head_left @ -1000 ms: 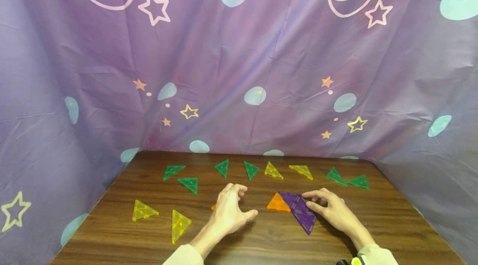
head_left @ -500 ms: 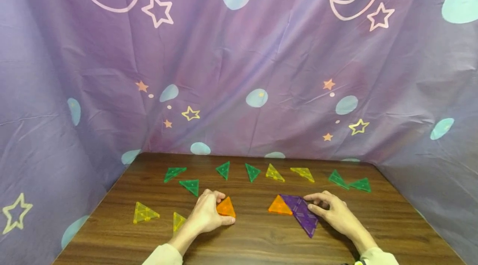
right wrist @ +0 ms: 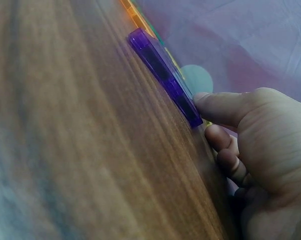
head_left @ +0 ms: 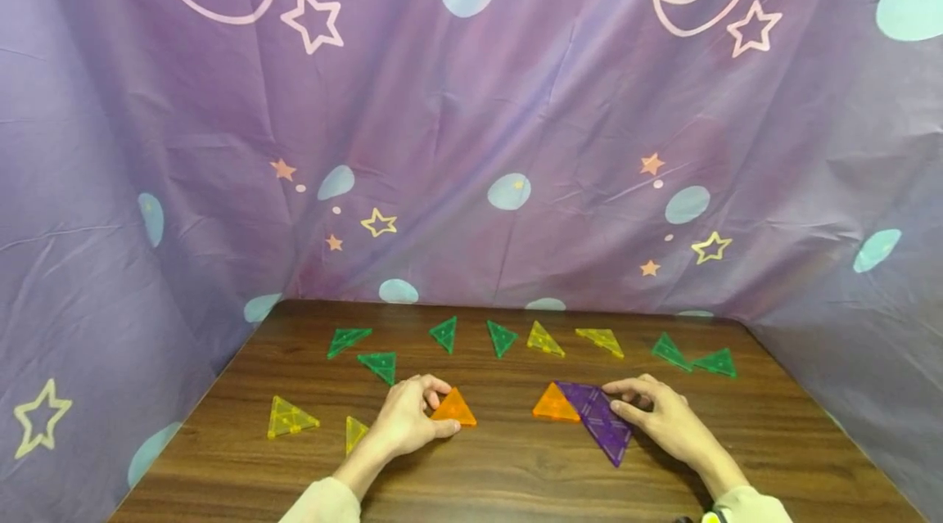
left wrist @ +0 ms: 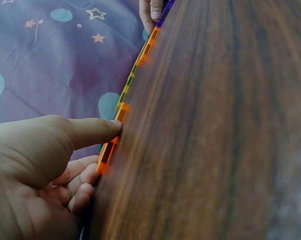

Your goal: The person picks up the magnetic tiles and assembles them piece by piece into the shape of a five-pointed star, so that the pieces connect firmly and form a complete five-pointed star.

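Since a second ago, the left hand [head_left: 408,418] has moved onto an orange triangle [head_left: 457,411] flat on the surface [head_left: 508,478], its grip pinching the edges. The right hand [head_left: 663,418] holds a purple triangle [head_left: 602,423], apparently steadying it against another orange piece [head_left: 556,404].

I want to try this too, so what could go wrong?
The right hand touching the purple triangle might nudge it from the orange triangle beside it. The left hand could lose the other orange triangle it pinches by its edges. The left arm might bump the yellow triangle partly hidden behind it.
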`<state>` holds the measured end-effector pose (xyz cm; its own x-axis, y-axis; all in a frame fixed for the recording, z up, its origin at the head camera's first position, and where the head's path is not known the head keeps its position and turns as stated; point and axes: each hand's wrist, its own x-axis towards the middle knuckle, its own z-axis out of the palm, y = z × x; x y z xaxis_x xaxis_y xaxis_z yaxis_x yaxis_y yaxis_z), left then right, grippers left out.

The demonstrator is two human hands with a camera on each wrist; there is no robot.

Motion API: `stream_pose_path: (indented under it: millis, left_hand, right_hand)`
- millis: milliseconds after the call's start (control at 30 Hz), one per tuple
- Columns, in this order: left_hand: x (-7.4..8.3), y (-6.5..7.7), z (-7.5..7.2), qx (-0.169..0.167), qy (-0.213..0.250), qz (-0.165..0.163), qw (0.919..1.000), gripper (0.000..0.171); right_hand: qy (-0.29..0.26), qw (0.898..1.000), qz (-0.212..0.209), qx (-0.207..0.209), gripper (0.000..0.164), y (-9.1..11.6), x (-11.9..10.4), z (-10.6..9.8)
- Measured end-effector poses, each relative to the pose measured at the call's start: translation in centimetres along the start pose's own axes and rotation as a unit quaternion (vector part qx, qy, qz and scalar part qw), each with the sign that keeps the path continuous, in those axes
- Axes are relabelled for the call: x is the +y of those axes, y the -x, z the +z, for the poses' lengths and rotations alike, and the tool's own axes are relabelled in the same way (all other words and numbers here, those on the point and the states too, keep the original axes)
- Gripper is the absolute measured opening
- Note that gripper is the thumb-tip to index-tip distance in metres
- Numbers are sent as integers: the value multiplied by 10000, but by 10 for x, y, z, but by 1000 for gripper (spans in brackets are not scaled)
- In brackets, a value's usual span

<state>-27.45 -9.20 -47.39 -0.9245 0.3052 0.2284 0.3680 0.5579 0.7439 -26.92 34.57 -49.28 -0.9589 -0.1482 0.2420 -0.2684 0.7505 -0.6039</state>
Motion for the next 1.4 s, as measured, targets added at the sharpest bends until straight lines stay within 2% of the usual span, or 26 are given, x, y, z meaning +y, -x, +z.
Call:
stream_pose_path:
  millis: [167, 333, 533, 800, 1067, 1300, 1400]
  left_hand:
    - [3, 0, 0, -97, -130, 55, 9999, 63]
    - [5, 1, 1, -363, -388, 138, 9985, 78]
    - [5, 2, -1, -743, -524, 260, 9955, 79]
    - [5, 3, -7, -1073, -334, 107, 9936, 75]
    - [5, 4, -7, -1005, -131, 172, 9947, 62]
    - [5, 4, -2, -859, -94, 75, 9962, 55]
    - [6, 4, 0, -762, -123, 121, 9969, 48]
  right_hand:
    - [49, 9999, -100, 40, 27, -1, -1, -1]
    - [78, 9999, -90, 66, 27, -1, -1, -1]
    - [142, 9996, -184, 186, 25, 1, 3, 2]
    - [24, 9999, -48, 113, 27, 2, 4, 4]
    - [93, 9999, -85, 56, 29, 2, 3, 2]
    - [-374, 9977, -253, -512, 48, 6, 4, -5]
    - [-472, 9968, -357, -539, 50, 7, 4, -6]
